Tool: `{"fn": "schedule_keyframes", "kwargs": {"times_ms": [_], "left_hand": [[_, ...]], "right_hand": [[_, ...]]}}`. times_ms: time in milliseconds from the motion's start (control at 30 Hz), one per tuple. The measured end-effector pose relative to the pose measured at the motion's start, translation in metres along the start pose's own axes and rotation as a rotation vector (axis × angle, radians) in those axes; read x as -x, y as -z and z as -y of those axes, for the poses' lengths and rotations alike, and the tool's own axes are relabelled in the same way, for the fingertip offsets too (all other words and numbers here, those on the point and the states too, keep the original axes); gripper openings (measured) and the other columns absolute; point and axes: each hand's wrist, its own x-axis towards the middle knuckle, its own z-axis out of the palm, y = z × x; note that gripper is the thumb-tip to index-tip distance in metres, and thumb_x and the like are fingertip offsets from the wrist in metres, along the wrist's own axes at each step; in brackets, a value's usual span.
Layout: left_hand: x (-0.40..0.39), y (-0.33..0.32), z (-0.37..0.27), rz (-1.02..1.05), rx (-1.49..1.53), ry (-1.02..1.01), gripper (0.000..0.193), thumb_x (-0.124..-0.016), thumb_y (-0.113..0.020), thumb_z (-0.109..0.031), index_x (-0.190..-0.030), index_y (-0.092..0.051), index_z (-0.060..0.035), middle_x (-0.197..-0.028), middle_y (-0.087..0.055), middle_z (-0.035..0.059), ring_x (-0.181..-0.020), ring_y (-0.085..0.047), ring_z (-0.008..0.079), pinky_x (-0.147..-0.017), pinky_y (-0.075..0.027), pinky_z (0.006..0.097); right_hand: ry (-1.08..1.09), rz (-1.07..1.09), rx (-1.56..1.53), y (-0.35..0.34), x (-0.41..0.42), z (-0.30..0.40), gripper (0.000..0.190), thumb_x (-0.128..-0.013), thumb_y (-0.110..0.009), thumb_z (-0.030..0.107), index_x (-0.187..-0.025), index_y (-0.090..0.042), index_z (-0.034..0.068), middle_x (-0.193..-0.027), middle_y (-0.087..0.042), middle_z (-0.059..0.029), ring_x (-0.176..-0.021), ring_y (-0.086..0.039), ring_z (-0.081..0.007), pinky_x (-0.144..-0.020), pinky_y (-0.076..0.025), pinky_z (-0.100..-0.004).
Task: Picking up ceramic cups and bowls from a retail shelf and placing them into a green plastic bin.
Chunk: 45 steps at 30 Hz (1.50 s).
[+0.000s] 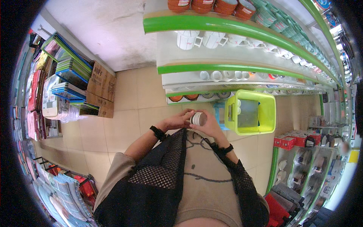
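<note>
Between my two hands, in front of my chest, is a short stack of small white round dishes (199,118), tilted so that one round face shows. My right hand (210,126) grips it from the right, with fingers over the top and the thumb below. From the left, my left hand (178,120) meets the stack with its fingertips; part of its grip is hidden. Just right of my hands stands a yellow-green plastic bin (270,113). Small white cups (238,106) lie against its inner left side, beside a grey flat sheet (248,113).
A blue stool (219,113) shows by the bin. Ahead, green-edged shelves (212,24) carry white mugs (188,39), brown bowls (201,5) and green bowls (265,17). Cardboard boxes (100,88) with blue and green goods stand left. Red boxes (285,142) sit on the right shelving.
</note>
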Motion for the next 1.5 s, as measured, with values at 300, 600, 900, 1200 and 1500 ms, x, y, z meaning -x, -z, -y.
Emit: {"fn": "schedule_keyframes", "kwargs": {"times_ms": [300, 600, 900, 1200, 1500], "left_hand": [[0.006, -0.003, -0.013, 0.031, 0.042, 0.009, 0.056, -0.108, -0.043, -0.047, -0.151, -0.039, -0.0111, -0.145, -0.052, 0.0075, -0.126, -0.054, 0.0187, -0.100, -0.051, 0.0348], [-0.013, 0.001, -0.009, 0.045, 0.123, -0.012, 0.051, -0.109, -0.041, -0.043, -0.151, -0.038, -0.0129, -0.145, -0.052, 0.0079, -0.128, -0.055, 0.0215, -0.105, -0.051, 0.0402], [-0.027, -0.008, -0.040, -0.296, -0.368, -0.243, 0.044, -0.108, -0.050, -0.030, -0.137, -0.045, 0.0023, -0.131, -0.060, 0.0165, -0.121, -0.062, 0.0262, -0.099, -0.056, 0.0399], [-0.164, 0.076, -0.047, -0.762, -1.307, -0.769, 0.039, -0.108, -0.039, -0.028, -0.115, -0.057, 0.0059, -0.107, -0.066, 0.0304, -0.100, -0.066, 0.0440, -0.084, -0.054, 0.0499], [-0.255, 0.093, -0.070, -1.031, -1.130, -0.530, 0.028, -0.097, -0.053, -0.017, -0.118, -0.061, -0.0005, -0.115, -0.064, 0.0317, -0.109, -0.059, 0.0501, -0.091, -0.047, 0.0551]], "right_hand": [[-0.015, -0.045, 0.028, -0.003, -0.006, 0.002, 0.072, -0.070, -0.090, 0.040, -0.125, -0.060, 0.005, -0.118, -0.068, -0.0160, -0.112, -0.065, -0.0311, -0.098, -0.050, -0.0429], [0.012, -0.053, -0.147, 0.009, -0.013, -0.001, 0.069, -0.069, -0.089, 0.037, -0.124, -0.063, 0.005, -0.116, -0.069, -0.0165, -0.109, -0.066, -0.0307, -0.097, -0.051, -0.0428], [-0.107, -0.254, -0.073, 0.039, -0.021, -0.058, 0.068, -0.067, -0.090, 0.034, -0.121, -0.063, 0.003, -0.115, -0.067, -0.0153, -0.108, -0.064, -0.0279, -0.096, -0.050, -0.0403], [-0.139, -0.315, -0.133, 0.096, -0.013, -0.066, 0.067, -0.068, -0.091, 0.036, -0.119, -0.063, 0.001, -0.109, -0.069, -0.0168, -0.104, -0.065, -0.0287, -0.092, -0.052, -0.0400], [-0.165, -0.422, -0.152, 0.137, -0.007, -0.100, 0.059, -0.069, -0.090, 0.023, -0.119, -0.065, 0.002, -0.101, -0.069, -0.0102, -0.093, -0.064, -0.0184, -0.085, -0.052, -0.0346]]}}
